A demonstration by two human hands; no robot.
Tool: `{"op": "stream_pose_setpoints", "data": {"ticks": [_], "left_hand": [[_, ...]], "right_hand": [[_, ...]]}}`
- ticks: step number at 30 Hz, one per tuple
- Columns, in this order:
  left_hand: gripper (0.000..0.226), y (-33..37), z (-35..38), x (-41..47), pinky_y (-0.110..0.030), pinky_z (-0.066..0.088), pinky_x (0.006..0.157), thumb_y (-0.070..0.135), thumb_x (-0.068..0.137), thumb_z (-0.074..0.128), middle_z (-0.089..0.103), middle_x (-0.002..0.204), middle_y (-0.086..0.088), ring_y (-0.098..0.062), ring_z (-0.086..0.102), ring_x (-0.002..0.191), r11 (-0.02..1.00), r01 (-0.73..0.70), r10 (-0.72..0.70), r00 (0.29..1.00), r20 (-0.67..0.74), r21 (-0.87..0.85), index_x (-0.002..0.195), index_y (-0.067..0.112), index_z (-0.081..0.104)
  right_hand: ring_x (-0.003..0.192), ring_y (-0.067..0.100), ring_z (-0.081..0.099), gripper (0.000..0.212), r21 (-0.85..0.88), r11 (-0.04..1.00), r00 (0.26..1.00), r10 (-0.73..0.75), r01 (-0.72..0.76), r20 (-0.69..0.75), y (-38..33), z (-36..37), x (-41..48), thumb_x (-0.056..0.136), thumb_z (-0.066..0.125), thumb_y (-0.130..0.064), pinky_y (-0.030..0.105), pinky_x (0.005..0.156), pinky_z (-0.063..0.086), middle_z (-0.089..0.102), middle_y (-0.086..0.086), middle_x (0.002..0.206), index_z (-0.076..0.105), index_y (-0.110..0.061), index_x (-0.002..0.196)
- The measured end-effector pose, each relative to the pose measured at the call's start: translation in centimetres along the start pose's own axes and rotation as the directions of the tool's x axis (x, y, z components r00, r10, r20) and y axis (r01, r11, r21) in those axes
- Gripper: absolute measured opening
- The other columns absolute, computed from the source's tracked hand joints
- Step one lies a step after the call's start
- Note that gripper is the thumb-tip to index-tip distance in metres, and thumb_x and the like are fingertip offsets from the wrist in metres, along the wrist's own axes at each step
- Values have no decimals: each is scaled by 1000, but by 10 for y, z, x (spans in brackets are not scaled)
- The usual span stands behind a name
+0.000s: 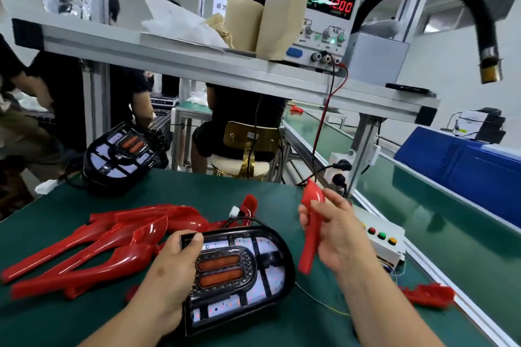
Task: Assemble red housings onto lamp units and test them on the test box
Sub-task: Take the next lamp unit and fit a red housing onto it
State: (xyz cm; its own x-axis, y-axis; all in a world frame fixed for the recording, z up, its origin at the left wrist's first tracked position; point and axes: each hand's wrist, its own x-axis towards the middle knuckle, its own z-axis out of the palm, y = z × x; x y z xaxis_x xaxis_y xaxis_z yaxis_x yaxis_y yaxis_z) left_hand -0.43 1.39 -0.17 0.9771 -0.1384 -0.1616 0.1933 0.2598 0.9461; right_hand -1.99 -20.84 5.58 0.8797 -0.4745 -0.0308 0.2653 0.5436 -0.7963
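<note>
The desk (203, 191) carried a green mat. At its near edge the left hand (172, 265) gripped a lamp unit (242, 279) by its left rim, thumb curled over the face. The right hand (338, 236), raised near the right edge, had its fingers wrapped round one red housing (311, 222), which was held upright and apart from the lamp unit. A pile of red housings (112, 239) lay toward the left edge, and a second lamp unit (118, 155) sat at the far left corner. The test box (390, 251) stood at the right edge, showing red, green and yellow buttons. An overhead shelf (169, 56) bore a power supply (324, 17) with its display lit. Beyond the desk were a green conveyor (451, 234) to the right and workers at other benches.
</note>
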Motion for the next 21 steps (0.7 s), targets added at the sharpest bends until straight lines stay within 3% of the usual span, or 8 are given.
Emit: {"op": "stream_pose_setpoints", "data": {"ticks": [2, 5, 10, 12, 15, 17, 19, 21], "left_hand": [[16, -1, 5, -2, -42, 57, 50, 26, 103, 47, 75, 76, -15, -33, 73, 63, 991, 12, -15, 1000, -20, -130, 103, 14, 58], [17, -4, 13, -5, -47, 57, 50, 26, 104, 44, 74, 75, -16, -37, 72, 64, 966, -10, 3, 1000, -28, -259, 107, 13, 54], [18, -8, 25, -4, -50, 57, 52, 28, 104, 45, 73, 89, -20, -35, 72, 63, 935, -45, 9, 995, -103, -352, 111, 14, 53], [17, -7, 28, -4, -48, 55, 47, 29, 104, 43, 75, 81, -17, -31, 72, 58, 917, -54, 14, 995, -103, -396, 112, 16, 52], [21, -6, 28, -4, -45, 55, 45, 28, 104, 43, 75, 72, -12, -30, 72, 58, 900, -76, 31, 993, -111, -429, 119, 14, 51], [23, -6, 26, -4, -44, 55, 44, 28, 104, 44, 75, 72, -11, -29, 72, 58, 900, -87, 36, 991, -127, -426, 122, 15, 51], [22, -6, 24, -4, -46, 54, 45, 30, 103, 45, 75, 74, -10, -29, 72, 58, 905, -79, 33, 993, -116, -418, 121, 18, 51], [23, -6, 23, -5, -48, 55, 46, 30, 103, 44, 75, 77, -13, -31, 73, 60, 910, -71, 34, 995, -96, -408, 121, 18, 51]], "right_hand": [[55, 23, 66, 49, 129, 992, 1000, -8, 8, 6, 14, 0, -12, 88, 48, 15, 25, 49, 55, 65, 23, 83, 51, -26, 115], [69, 23, 66, 62, 222, 975, 999, -41, 32, 36, 29, 2, -25, 88, 49, 16, 24, 57, 57, 63, 18, 103, 56, -36, 122], [75, 18, 69, 55, 199, 972, 989, -139, 125, 57, 50, 11, -41, 88, 52, 14, 24, 71, 58, 74, 3, 85, 57, -30, 121], [77, 16, 67, 57, 148, 975, 984, -175, 167, 44, 62, 14, -47, 90, 53, 11, 22, 76, 56, 74, -1, 81, 52, -36, 122], [91, 5, 67, 63, -208, 930, 951, -282, 304, 126, 74, 10, -51, 91, 62, -3, 17, 79, 51, 73, -15, 95, 43, -57, 118], [98, -6, 63, 58, -502, 762, 913, -348, 408, 214, 72, 3, -51, 86, 71, -25, 13, 80, 47, 68, -25, 104, 40, -63, 117], [106, -9, 54, 57, -671, 610, 902, -357, 422, 243, 69, -7, -48, 76, 72, -46, 16, 91, 39, 62, -24, 108, 41, -57, 122], [115, -2, 44, 55, -751, 516, 904, -331, 413, 270, 69, -16, -44, 72, 72, -50, 22, 99, 33, 47, -23, 116, 47, -47, 121]]}}
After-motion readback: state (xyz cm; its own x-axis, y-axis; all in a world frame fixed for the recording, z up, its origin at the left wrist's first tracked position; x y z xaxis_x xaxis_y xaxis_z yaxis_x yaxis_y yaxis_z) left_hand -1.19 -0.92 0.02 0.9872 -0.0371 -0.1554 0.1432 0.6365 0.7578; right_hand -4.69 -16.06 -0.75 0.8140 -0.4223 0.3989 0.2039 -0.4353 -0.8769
